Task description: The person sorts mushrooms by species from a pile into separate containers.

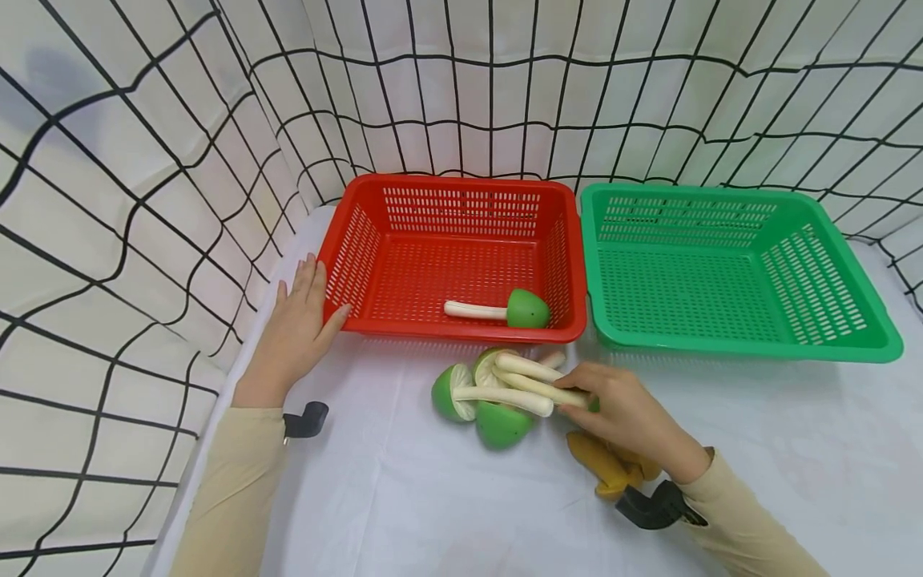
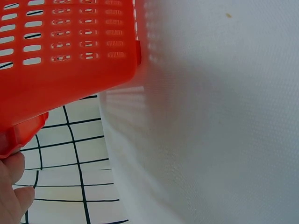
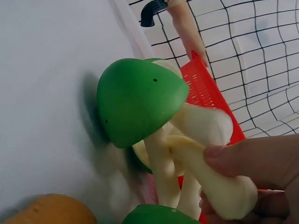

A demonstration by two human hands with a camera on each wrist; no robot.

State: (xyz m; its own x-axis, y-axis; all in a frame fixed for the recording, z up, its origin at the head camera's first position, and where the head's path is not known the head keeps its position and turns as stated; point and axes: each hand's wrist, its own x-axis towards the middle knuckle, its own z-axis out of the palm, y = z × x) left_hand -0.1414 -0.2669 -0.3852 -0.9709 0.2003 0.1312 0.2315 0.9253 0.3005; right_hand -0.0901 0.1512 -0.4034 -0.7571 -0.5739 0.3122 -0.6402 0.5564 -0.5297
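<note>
Toy mushrooms with green caps and pale stems lie in a small pile, one of them at the left [image 1: 452,394], in front of the red basket [image 1: 447,327]. My right hand [image 1: 616,409] pinches the pale stem of a mushroom [image 3: 229,191] at the pile's right side, thumb on top; that mushroom's cap is hard to tell from the others. Another mushroom [image 1: 528,309] lies on its side inside the red basket. My left hand [image 1: 292,332] rests on the basket's left front corner, fingers straight along the rim and thumb over the front edge.
Right of the red basket stands a green basket [image 1: 750,349], rims close together. Brownish-yellow curved objects [image 1: 597,463] lie partly hidden below my right wrist. A black grid net [image 1: 490,96] over white cloth rises behind the baskets and at the left.
</note>
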